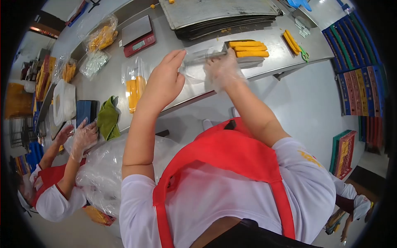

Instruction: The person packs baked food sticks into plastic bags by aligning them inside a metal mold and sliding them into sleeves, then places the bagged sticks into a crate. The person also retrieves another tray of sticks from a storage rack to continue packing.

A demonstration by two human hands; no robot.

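My left hand (167, 78) is bare, its fingers pressed together at the left edge of a clear plastic bag (193, 71). The bag stretches across to my right hand (223, 71), which wears a clear plastic glove with the fingers curled in. A thin grey metal bar (214, 54) lies along those fingers; what exactly they grip is partly hidden. Just right of that hand, yellow-orange sticks (250, 48) rest in a narrow metal holder (250, 62). Left of my left forearm, more sticks (134, 93) lie in a clear bag.
A red digital scale (140, 47) stands behind my left hand. Stacked metal trays (221, 14) fill the back of the table (163, 43). Green scissors (304, 54) lie beside loose sticks (291, 42) at right. A co-worker's gloved hand (84, 138) is near a green cloth (108, 120).
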